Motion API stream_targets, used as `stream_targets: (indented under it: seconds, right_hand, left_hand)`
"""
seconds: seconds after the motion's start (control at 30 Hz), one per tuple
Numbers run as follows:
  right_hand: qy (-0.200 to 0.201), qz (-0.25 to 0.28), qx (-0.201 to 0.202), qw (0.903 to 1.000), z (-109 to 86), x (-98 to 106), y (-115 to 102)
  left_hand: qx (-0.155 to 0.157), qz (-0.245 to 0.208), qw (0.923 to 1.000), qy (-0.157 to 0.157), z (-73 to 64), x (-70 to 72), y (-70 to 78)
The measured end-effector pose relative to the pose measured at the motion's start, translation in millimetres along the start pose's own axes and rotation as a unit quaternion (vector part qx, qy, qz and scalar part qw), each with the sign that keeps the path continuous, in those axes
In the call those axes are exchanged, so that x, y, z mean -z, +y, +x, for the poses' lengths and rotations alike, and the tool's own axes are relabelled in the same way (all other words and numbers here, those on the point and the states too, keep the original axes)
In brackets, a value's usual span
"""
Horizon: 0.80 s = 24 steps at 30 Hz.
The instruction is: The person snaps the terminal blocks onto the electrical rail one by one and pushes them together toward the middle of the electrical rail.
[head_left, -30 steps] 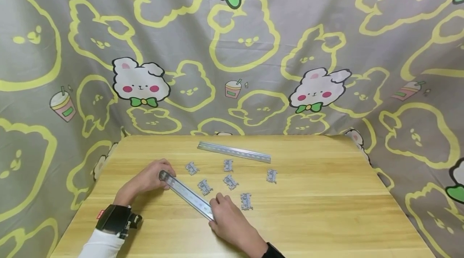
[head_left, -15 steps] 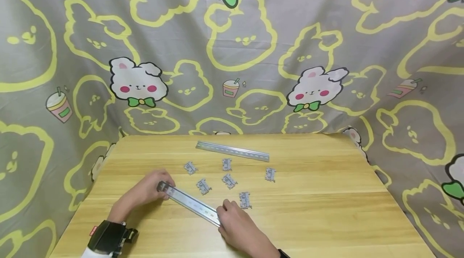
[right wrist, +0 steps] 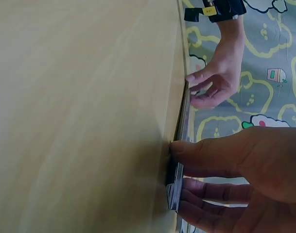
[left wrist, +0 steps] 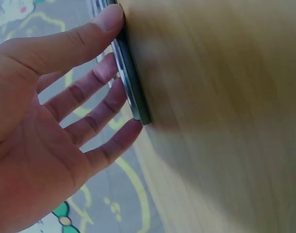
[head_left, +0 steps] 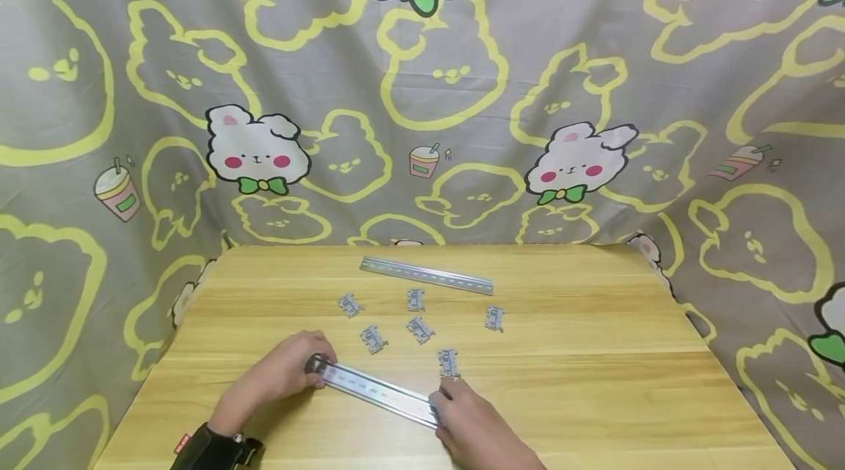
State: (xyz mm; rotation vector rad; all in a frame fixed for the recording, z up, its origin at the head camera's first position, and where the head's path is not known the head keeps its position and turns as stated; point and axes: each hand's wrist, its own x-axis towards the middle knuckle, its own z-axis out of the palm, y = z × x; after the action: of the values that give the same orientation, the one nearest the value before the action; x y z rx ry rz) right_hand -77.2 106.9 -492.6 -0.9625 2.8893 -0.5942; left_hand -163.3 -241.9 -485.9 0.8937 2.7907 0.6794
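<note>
A slotted metal DIN rail (head_left: 376, 391) slants across the front of the table, its right end nearer to me. My left hand (head_left: 290, 369) pinches its left end; in the left wrist view the thumb lies along one edge and the fingertips on the other side. My right hand (head_left: 477, 422) grips the right end between thumb and fingers, covering that tip. Just beyond the right fingers lies a grey terminal block (head_left: 448, 363). In the right wrist view the rail (right wrist: 182, 124) is seen edge-on, close to the tabletop; whether it touches the wood I cannot tell.
Several more grey terminal blocks (head_left: 419, 329) lie scattered beyond the held rail. A second slotted rail (head_left: 426, 276) rests near the back of the wooden table (head_left: 594, 382). A patterned curtain (head_left: 330, 74) surrounds the table at the back and sides.
Both hands have brought the rail toward me and to the right, turning it to a shallower slant. The right hand now reaches close to the nearest terminal block. Blocks and back rail stay put.
</note>
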Motion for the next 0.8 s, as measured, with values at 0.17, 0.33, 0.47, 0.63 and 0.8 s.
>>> stream_targets:
  seconds: [0.17, 0.33, 0.47, 0.63, 0.8]
  right_hand:
    - [0.0, -0.012, -0.001, 0.9999, -11.9, 6.1, 14.1]
    - [-0.006, -0.024, -0.006, 0.9997, -17.5, 14.7, 26.5]
    - [-0.007, -0.027, -0.009, 0.9996, -19.3, 20.6, 34.6]
    - [0.01, -0.036, -0.001, 0.9993, -20.6, 23.8, 43.7]
    - [0.031, -0.039, 0.007, 0.9987, -21.7, 24.6, 53.8]
  left_hand:
    - [-0.014, 0.006, 0.9999, -0.004, 0.2, -5.3, 17.2]
    - [-0.018, 0.02, 0.9996, -0.002, -0.5, -11.9, 33.4]
    - [-0.017, 0.034, 0.9993, 0.004, -0.5, -17.3, 43.5]
    - [-0.021, 0.05, 0.9984, 0.013, 0.6, -23.5, 49.6]
    - [-0.024, 0.065, 0.9974, 0.018, 3.5, -28.3, 53.8]
